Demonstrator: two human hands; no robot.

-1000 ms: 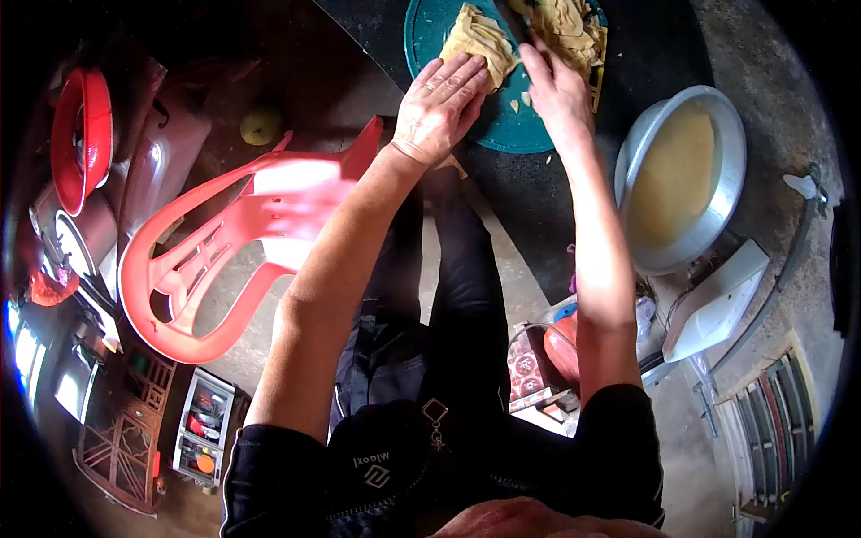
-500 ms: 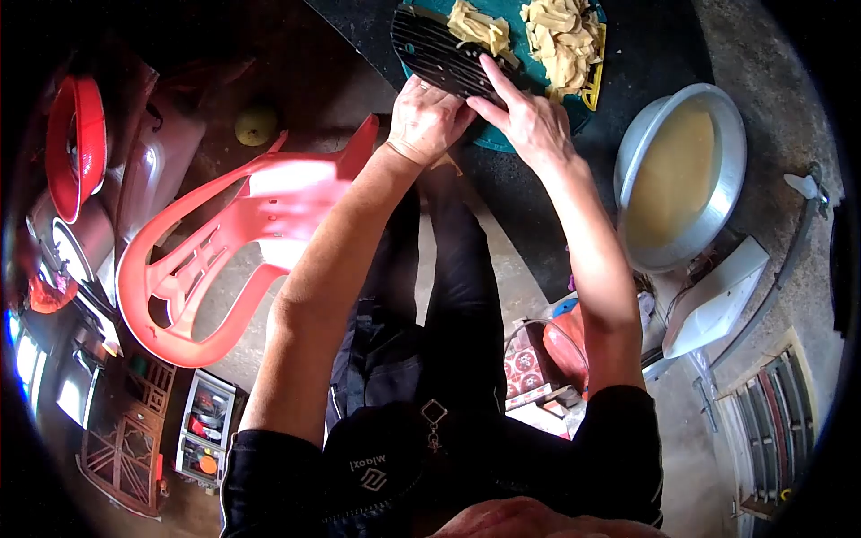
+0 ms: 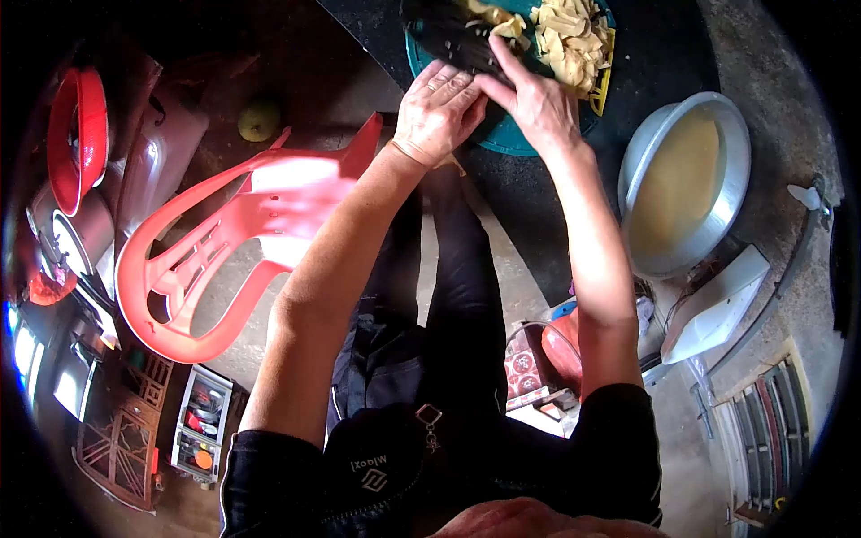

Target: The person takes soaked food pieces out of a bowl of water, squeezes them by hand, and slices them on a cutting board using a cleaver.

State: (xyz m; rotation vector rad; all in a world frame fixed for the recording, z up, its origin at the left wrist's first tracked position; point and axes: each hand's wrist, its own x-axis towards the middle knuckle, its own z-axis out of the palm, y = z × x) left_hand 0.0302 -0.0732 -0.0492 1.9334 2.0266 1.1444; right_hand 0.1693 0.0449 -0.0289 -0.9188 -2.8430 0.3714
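Observation:
A dark cleaver (image 3: 453, 40), slightly blurred, lies across the green round cutting board (image 3: 507, 136). My right hand (image 3: 538, 108) is closed around its handle end, index finger stretched along the blade. Against the blade's near edge, my left hand (image 3: 438, 112) is closed, its fingers bent and pressed together; whatever is under them is hidden. Beyond the blade are a few pale yellow slices (image 3: 509, 25), partly covered by it. A larger heap of pale yellow slices (image 3: 572, 45) sits at the board's right side, beside its yellow handle (image 3: 607, 76).
The board rests on a black tabletop (image 3: 659, 54). To the right stands a metal basin (image 3: 743, 170) of cloudy yellowish liquid. A pink plastic chair (image 3: 296, 188) is at my left, with a red basin (image 3: 63, 134) farther left. A round greenish object (image 3: 259, 120) lies beyond the chair.
The cleaver blade has shifted and tilted, now blurred by motion. My left hand has moved slightly right along it. The whole view has shifted a little.

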